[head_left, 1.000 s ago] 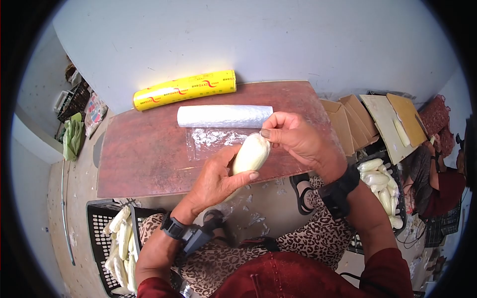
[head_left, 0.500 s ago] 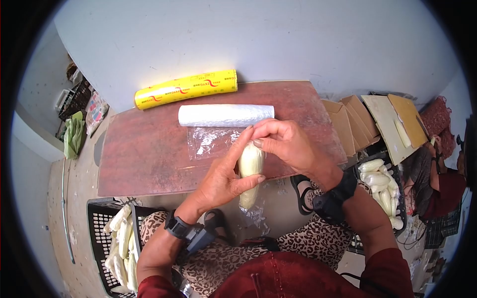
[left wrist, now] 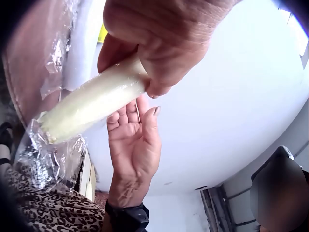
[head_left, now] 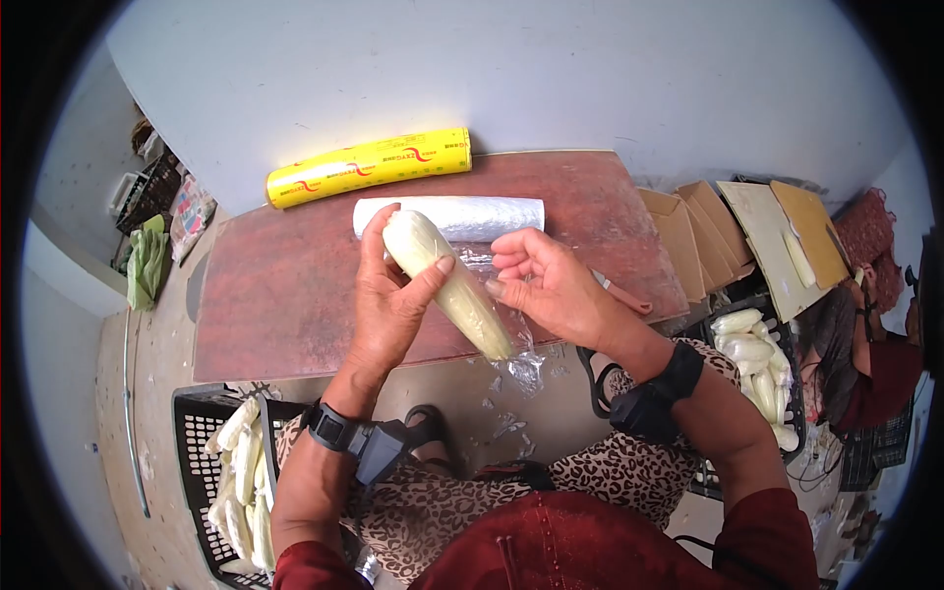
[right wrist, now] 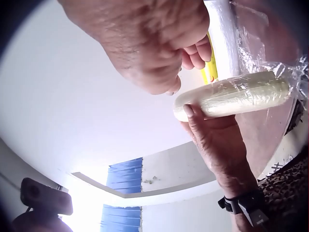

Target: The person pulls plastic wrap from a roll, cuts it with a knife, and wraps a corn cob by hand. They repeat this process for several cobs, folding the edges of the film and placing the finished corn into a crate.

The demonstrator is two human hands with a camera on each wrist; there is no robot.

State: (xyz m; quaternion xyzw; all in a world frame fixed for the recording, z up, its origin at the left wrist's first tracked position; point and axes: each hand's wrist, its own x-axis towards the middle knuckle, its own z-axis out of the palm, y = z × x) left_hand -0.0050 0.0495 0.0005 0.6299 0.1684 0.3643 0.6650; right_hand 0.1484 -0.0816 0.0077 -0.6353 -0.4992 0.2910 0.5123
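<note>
My left hand [head_left: 385,305] grips a pale ear of corn [head_left: 457,295] near its rounded upper end, thumb across the front. Clear cling film covers the corn, as the left wrist view shows on the ear [left wrist: 91,104], and a loose crumpled tail of film [left wrist: 46,159] hangs from the lower end. My right hand [head_left: 556,290] hovers just right of the corn with fingers loosely bent and nothing held. In the right wrist view a gap shows between that right hand [right wrist: 149,48] and the ear. Behind the hands lies a white film roll [head_left: 492,216] on the table.
A yellow printed roll [head_left: 369,169] lies at the back of the reddish table [head_left: 265,295]. A knife [head_left: 629,297] rests near the table's right side. Black crates [head_left: 192,442] of wrapped corn stand left and right. Cardboard [head_left: 688,241] leans at right, with another person [head_left: 875,364] beyond.
The right hand has let go of the corn's top end and drawn off to the right. The left hand has moved left and up, tilting the ear so its top points up-left.
</note>
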